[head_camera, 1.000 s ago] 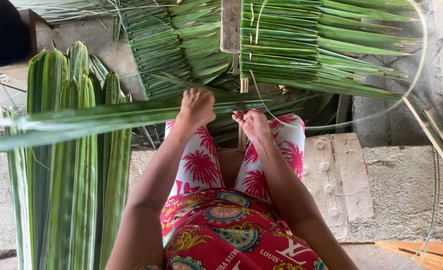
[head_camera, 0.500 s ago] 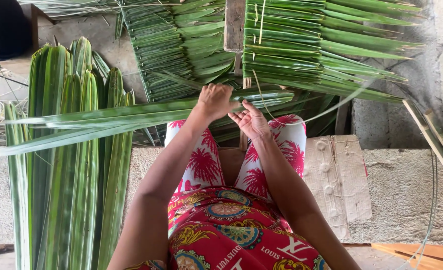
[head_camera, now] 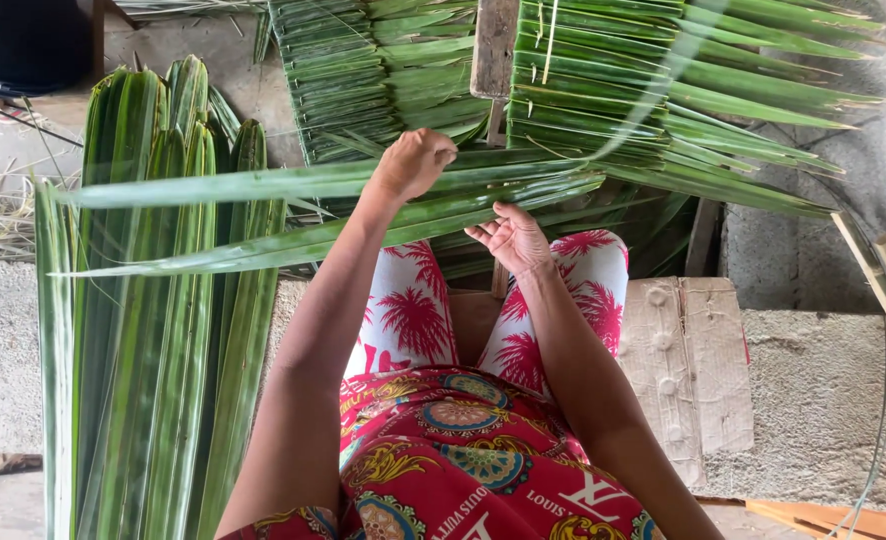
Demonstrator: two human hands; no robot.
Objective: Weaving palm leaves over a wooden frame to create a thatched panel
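Green palm leaf (head_camera: 263,185), long and folded, is gripped by the left hand (head_camera: 415,162), whose fingers are curled shut around it just before the woven leaf panel (head_camera: 603,90). Compared with half a second ago, this hand is seen higher and nearer the panel. A second leaf (head_camera: 293,243) is touched by the right hand (head_camera: 513,238), held palm-up with fingers loosely spread.

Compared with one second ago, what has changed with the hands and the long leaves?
The left hand moved up and away from the body, closed around the long green leaves, and carried them toward the woven leaf panel. The right hand opened, palm up, under the leaves. The upright leaf bundle and the panel stayed in place.
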